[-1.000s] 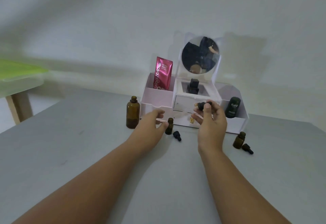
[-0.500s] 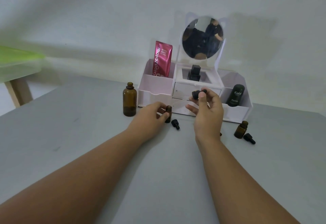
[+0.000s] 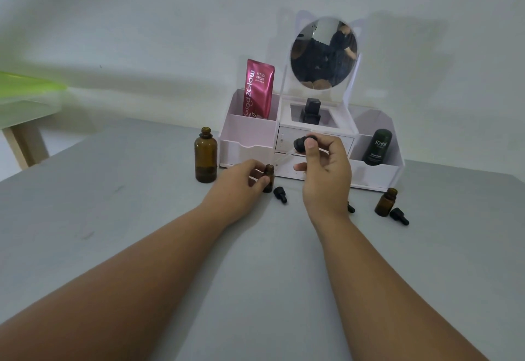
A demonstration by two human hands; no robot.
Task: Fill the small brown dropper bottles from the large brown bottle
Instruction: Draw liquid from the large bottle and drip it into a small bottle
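Before the organizer (image 3: 247,144), left hand (image 3: 241,181) is gripping a small bottle (image 3: 268,180). Right hand (image 3: 324,167) is pinching a dropper (image 3: 301,144), aiming its tip at bottle's mouth. Another small bottle (image 3: 385,202) w/ cap off is waiting.

Left hand (image 3: 241,183) grips small brown dropper bottle (image 3: 268,181) upright on grey table (image 3: 142,204). Right hand (image 3: 326,173) pinches black dropper bulb (image 3: 301,143), glass pipette (image 3: 281,159) slanting down, tip just above bottle mouth. Large brown bottle (image 3: 205,159) uncapped, left of pink organizer (image 3: 369,174). Loose dropper cap (image 3: 280,194) beside held bottle. Second small bottle (image 3: 385,202) and cap (image 3: 399,216) at right.
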